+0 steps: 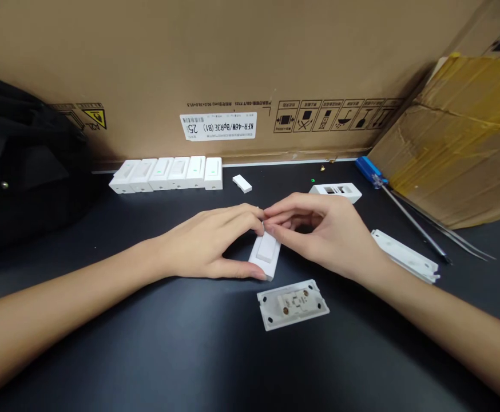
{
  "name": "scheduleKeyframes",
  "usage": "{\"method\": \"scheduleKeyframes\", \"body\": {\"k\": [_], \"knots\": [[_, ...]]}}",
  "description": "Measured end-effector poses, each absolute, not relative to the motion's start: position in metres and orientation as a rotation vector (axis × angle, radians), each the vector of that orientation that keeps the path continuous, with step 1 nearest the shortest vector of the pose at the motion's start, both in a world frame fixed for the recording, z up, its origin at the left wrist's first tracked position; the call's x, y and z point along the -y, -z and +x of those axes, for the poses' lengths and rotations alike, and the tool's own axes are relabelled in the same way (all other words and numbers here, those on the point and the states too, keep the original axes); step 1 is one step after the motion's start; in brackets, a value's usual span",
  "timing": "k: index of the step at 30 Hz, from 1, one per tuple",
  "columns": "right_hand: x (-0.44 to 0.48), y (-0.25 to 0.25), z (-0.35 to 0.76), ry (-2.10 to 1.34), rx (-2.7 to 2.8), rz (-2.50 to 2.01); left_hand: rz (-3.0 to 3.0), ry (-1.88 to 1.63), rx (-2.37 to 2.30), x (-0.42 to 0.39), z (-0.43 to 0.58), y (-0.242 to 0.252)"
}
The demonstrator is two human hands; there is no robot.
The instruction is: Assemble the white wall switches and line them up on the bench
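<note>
White rocker switch (265, 254) resting on the dark tabletop (147, 355), braced from both sides so that it stays steady: the left hand (202, 243) curves along one edge, while the fingers of the right hand (318, 234) pinch its upper end. Just below lies an open switch base (293, 304); a row of assembled switches (166, 174) stands beyond, aligned along a cardboard carton (233, 74).

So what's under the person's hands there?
A white wall switch lies on the dark table. Its rocker shows, but the end beneath the left hand and right hand is covered.
</note>
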State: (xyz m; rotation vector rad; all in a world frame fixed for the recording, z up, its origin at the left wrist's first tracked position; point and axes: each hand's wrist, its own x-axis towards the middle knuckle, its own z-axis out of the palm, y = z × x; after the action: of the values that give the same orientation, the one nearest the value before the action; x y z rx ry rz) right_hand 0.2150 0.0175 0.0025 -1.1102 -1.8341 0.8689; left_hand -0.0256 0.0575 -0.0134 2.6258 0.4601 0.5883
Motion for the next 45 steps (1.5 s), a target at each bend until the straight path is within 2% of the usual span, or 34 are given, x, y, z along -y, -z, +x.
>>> {"method": "scheduleKeyframes", "body": {"k": [5,10,21,26,35,45], "knots": [[-0.017,-0.008,0.218,-0.829,1.923,-1.134,2.633,-0.577,-0.467,-0.057,-0.026,0.013],[-0.015,-0.015,0.224,-0.633,2.083,-1.143,2.633,-0.567,-0.467,-0.057,-0.026,0.012],[-0.015,-0.018,0.231,-0.646,2.226,-1.183,2.638,-0.572,-0.511,-0.057,-0.027,0.015],[-0.018,-0.022,0.235,-0.496,2.223,-1.265,2.641,-0.571,-0.506,-0.057,-0.027,0.015],[-0.015,-0.015,0.220,-0.785,2.012,-1.186,2.641,-0.571,-0.522,-0.055,-0.025,0.013],[-0.016,-0.023,0.226,-0.750,2.087,-1.228,2.659,-0.580,-0.520,-0.054,-0.025,0.012]]}}
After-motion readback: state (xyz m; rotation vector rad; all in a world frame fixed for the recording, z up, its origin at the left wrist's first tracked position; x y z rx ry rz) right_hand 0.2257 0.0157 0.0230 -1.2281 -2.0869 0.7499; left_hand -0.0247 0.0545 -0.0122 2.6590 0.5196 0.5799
